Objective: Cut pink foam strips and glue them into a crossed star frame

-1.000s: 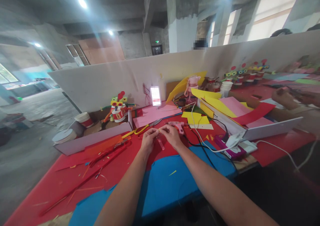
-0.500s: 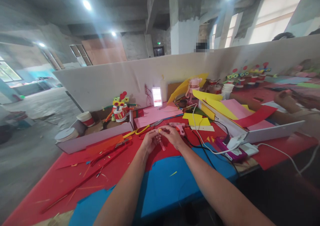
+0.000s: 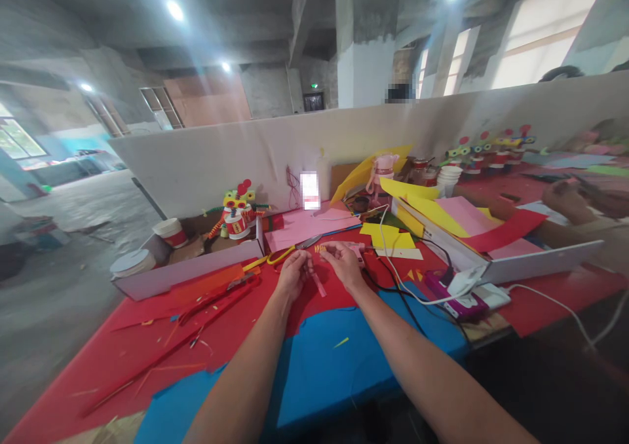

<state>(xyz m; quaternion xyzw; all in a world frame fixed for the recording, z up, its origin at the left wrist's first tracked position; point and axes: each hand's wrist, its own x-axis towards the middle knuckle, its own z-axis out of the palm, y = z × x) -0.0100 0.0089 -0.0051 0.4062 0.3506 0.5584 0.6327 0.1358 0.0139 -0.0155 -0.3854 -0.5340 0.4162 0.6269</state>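
My right hand (image 3: 346,264) pinches a small yellow coiled paper strip (image 3: 320,248) between thumb and fingertips. My left hand (image 3: 293,275) is closed round a thin pink stick (image 3: 320,286), whose lower end sticks out below the fingers; its exact kind is unclear. The two hands are slightly apart above the red table cover (image 3: 236,333). Just behind the left hand lie yellow-handled scissors (image 3: 281,257). A pink glue gun (image 3: 356,250) lies behind the right hand, partly hidden by it.
Blue paper (image 3: 339,359) lies under my forearms. At the left, a shallow box (image 3: 196,271) holds cups and a paper-cup figure (image 3: 236,218). A box of coloured paper (image 3: 540,262), a purple power strip (image 3: 455,295) and white cables are at the right, near a co-worker's hand (image 3: 563,198).
My hands have moved apart; the right has shifted slightly right with the yellow strip, which now shows as a loose coil. The left hand keeps the pink stick.
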